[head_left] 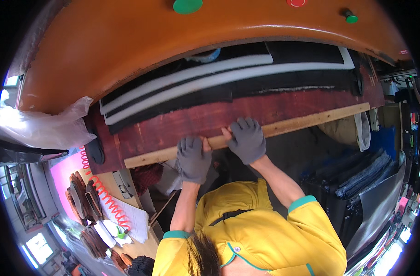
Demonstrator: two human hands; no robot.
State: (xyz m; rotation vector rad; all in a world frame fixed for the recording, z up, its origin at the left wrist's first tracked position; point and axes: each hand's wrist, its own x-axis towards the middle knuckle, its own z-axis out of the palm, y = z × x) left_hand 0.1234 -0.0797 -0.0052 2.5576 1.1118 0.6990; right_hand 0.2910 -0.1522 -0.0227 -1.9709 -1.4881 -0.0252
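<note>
Orange machine housing [127,50] is filling the whole top, 10 to 2 o'clock, with a green button [187,5] at 12, a red button [296,2] just right of it, and a small green knob [350,18] at 1. Under it, a dark red board [196,120] is running from 9 to 2 o'clock, with black sheet material [306,53] and two white strips [205,73] lying on top. A pale wooden strip [311,120] is sitting along the board's near edge.

Both hands are wearing grey gloves and are pressing on that wooden strip near centre. Left hand [192,158] is resting mostly flat, fingers together and curled slightly over the edge, not gripping anything. Right hand [247,139] is just beside it at 1 o'clock, fingers spread and laid over the strip, thumb pointing toward the left hand; not closed around it.

Yellow shirt [260,230] with teal cuffs is sitting at 6. Stack of dark sheets [364,177] is lying at 4. Crumpled clear plastic [40,126] is hanging at 9. Red coiled hose [106,195] is running across a bench at 8, over white paper [134,218].
</note>
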